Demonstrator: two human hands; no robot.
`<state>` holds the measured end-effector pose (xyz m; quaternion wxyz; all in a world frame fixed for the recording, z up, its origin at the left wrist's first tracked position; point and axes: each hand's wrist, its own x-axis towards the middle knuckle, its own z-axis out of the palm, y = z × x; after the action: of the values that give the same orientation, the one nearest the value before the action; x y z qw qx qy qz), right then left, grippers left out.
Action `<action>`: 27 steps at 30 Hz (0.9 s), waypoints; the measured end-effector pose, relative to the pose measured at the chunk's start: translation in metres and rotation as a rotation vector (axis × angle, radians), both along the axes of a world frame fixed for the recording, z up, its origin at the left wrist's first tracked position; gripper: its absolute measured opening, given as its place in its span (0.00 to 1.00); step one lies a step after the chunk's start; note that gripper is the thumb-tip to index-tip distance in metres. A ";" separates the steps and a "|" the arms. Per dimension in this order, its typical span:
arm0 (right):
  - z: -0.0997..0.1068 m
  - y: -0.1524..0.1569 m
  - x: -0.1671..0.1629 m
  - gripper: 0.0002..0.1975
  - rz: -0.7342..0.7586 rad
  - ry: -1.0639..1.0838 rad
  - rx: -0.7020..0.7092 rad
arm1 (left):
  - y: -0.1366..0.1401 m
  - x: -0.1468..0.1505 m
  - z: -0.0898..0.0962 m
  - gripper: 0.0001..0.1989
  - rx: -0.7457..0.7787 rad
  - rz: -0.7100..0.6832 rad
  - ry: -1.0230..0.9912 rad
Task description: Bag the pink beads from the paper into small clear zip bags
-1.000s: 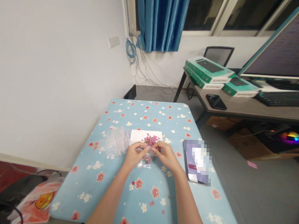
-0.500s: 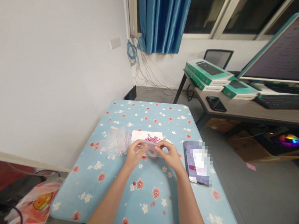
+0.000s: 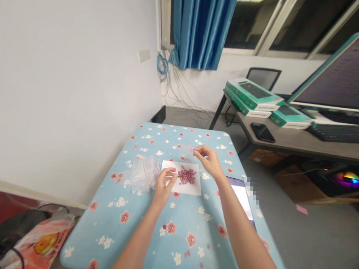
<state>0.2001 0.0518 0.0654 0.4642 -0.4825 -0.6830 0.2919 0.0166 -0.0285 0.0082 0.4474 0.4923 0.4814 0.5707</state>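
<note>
My right hand (image 3: 206, 157) pinches a small clear plastic bag (image 3: 186, 150) by its right edge, above the far side of a white sheet of paper (image 3: 169, 166). A few reddish bits show low in the bag, though they may be the cloth's print seen through it. On the paper lies a heap of small pink buds (image 3: 187, 176). Over the paper's left edge hovers my left hand (image 3: 166, 179), fingers apart and curved, holding nothing. Just left of it sits a loose pile of clear plastic bags (image 3: 143, 174) with red seal lines.
A blue flowered cloth covers the table (image 3: 142, 236). The phone (image 3: 242, 196) lies by its right edge, partly behind my right forearm. A desk (image 3: 286, 141) with green keyboard boxes (image 3: 252, 92) and a monitor (image 3: 337, 74) stands at the right. A wall borders the left.
My right hand has moved up and away from me with the clear bag. My left hand has let go of the bag and opened, uncovering the paper and the bud heap. The view has shifted slightly.
</note>
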 end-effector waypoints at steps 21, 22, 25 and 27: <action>-0.056 0.042 0.000 0.27 -0.232 0.032 -0.096 | -0.006 0.007 0.005 0.09 0.014 -0.176 0.181; -0.056 0.031 0.000 0.24 -0.246 0.081 -0.105 | -0.006 0.007 0.005 0.08 0.013 -0.182 0.185; -0.058 -0.004 0.001 0.16 -0.241 0.187 -0.172 | -0.006 0.008 0.005 0.08 0.005 -0.193 0.200; -0.063 -0.025 0.001 0.15 -0.275 0.221 -0.155 | -0.007 0.008 0.005 0.08 -0.005 -0.195 0.211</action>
<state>0.2008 0.0271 0.0024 0.5334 -0.5704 -0.5312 0.3286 0.0249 -0.0353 0.0134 0.4488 0.5928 0.4771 0.4686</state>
